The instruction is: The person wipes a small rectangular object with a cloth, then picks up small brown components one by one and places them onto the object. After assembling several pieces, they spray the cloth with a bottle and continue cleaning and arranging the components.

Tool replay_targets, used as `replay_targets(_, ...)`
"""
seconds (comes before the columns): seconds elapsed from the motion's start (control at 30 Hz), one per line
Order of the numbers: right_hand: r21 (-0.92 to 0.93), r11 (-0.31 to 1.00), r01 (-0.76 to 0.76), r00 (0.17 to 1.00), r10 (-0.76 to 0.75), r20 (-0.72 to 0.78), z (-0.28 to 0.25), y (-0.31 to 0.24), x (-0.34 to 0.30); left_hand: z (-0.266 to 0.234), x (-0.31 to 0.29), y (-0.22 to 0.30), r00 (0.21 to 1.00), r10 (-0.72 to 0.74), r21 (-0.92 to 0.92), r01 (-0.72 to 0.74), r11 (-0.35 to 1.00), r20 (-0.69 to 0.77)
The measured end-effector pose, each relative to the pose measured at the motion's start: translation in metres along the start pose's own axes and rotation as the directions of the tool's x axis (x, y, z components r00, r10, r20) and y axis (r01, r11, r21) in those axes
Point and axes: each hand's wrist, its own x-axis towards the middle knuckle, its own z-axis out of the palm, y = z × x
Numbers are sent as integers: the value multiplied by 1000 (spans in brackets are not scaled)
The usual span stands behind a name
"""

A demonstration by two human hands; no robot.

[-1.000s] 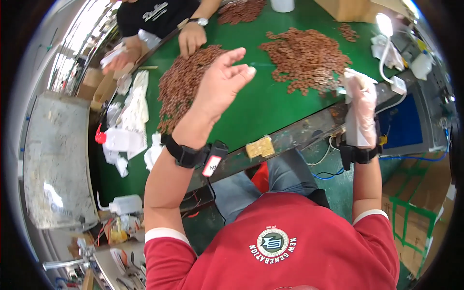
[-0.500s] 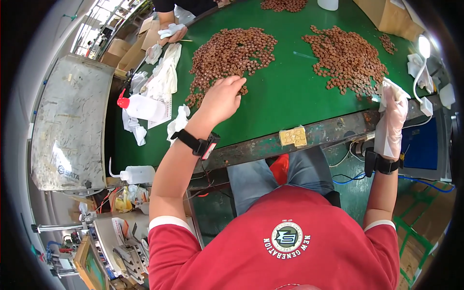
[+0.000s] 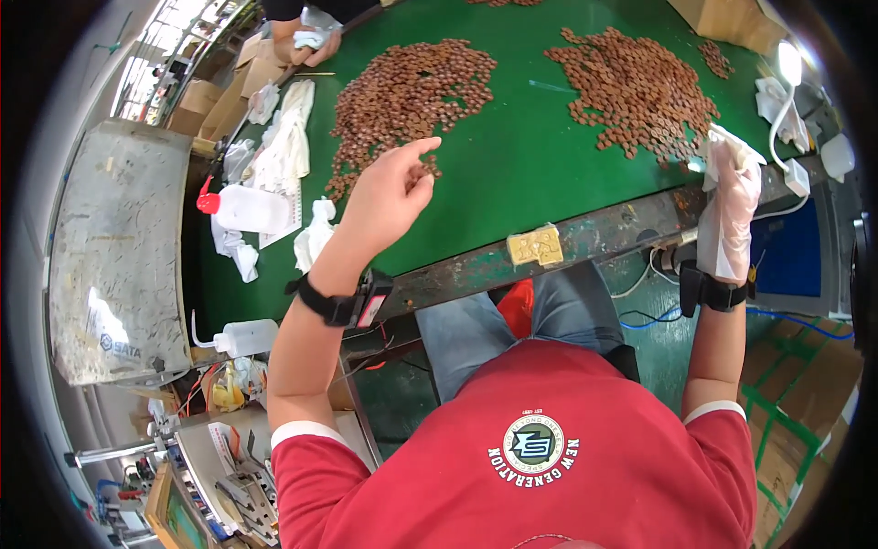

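My left hand point(image 3: 389, 194) is bare and hovers at the near edge of the left pile of small brown round pieces point(image 3: 402, 91). Its forefinger and thumb stand apart, with a few brown pieces showing between them; the other fingers are partly hidden. A thin translucent glove covers my right hand point(image 3: 732, 197), which grips a white cloth point(image 3: 736, 146) beside the near corner of the right pile of similar brown pieces point(image 3: 640, 91). Both piles lie spread on the green tabletop point(image 3: 498, 169).
Along the left side are white cloths point(image 3: 285, 146), a white bottle with a red top point(image 3: 247, 209) and a wash bottle point(image 3: 245, 339). A yellow block point(image 3: 535, 245) sits on the table's front edge. A lit lamp point(image 3: 789, 64) stands right. Another person's hand point(image 3: 315, 48) holds a cloth at the far left.
My left hand has turned, its thumb and forefinger now spread from the other fingers. My right hand keeps its grip on the cloth. The whole view has shifted slightly.
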Motion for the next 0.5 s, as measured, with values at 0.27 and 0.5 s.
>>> replay_targets(0.27, -42, 999, 20, 1000, -20, -3, -9, 8, 3, 44, -32, 55, 988, -64, -659, 142, 738, 141)
replay_targets(0.5, 19, 999, 33, 999, -32, -11, -7, 8, 2, 91, -32, 70, 982, -150, -657, 188, 730, 115)
